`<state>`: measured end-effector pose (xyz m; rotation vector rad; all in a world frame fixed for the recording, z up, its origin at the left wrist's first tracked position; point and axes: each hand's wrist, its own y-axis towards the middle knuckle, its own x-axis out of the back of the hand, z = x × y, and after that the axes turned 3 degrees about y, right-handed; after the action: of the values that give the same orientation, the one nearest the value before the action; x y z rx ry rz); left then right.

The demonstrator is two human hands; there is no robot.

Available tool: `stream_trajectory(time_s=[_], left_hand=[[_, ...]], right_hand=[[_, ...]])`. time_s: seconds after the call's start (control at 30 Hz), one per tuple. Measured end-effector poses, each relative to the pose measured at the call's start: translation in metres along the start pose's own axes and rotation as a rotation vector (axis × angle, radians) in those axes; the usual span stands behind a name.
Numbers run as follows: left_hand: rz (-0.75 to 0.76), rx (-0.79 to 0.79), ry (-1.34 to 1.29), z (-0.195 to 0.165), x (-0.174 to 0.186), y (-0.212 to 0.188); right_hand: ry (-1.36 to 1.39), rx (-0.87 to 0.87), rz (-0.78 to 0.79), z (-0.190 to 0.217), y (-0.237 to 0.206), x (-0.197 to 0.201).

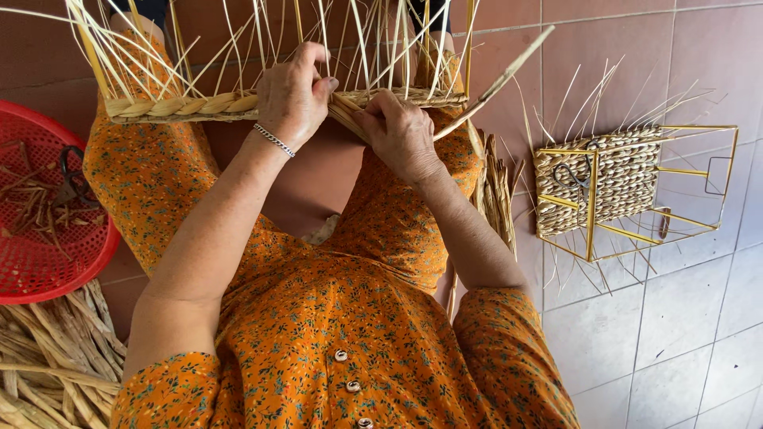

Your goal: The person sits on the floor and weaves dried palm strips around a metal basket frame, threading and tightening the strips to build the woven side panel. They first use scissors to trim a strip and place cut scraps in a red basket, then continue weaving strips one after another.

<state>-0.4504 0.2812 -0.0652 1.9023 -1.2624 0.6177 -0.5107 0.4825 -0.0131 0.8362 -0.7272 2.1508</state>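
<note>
While your left hand (292, 95) pinches the pale braided rim of the half-woven straw basket (183, 105) on your lap, your right hand (400, 131) closes on a flat straw strand (497, 82) just beside it, hands nearly touching. Loose stakes fan upward. Left sits a red plastic mesh basket (40, 262) above a dried reed bundle (48, 357); right, a yellow wire frame part-woven (612, 187) on tiles.

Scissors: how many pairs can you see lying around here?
2. One pair of scissors lies in the red basket on the left; another pair rests on the half-woven wire-frame basket on the right. More may be hidden.
</note>
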Motion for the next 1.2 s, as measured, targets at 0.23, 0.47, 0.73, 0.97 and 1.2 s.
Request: stream_trajectory(time_s=[0.23,0.47,0.73,0.97,1.2], left_hand=[[-0.115,-0.102,0.22,0.011,-0.033,-0.004],[0.022,-0.344,0.257,-0.008,-0.008,-0.015],[0.314,0.045,0.1,-0.042,0.002,0.0],[0.124,0.03,-0.383,-0.015,0.006,-0.006],[0.16,0.133,-0.31,-0.004,-0.006,0.0]], right_hand=[[-0.401,0.593,-0.511,-0.004,-0.031,0.008],[-0.611,0.493,-0.44,-0.007,-0.037,0.038],[-0.619,0.762,-0.895,0.036,-0.01,0.056],[-0.235,0.448,-0.439,-0.002,0.02,0.004],[0.059,0.443,-0.528,-0.007,0.041,-0.024]])
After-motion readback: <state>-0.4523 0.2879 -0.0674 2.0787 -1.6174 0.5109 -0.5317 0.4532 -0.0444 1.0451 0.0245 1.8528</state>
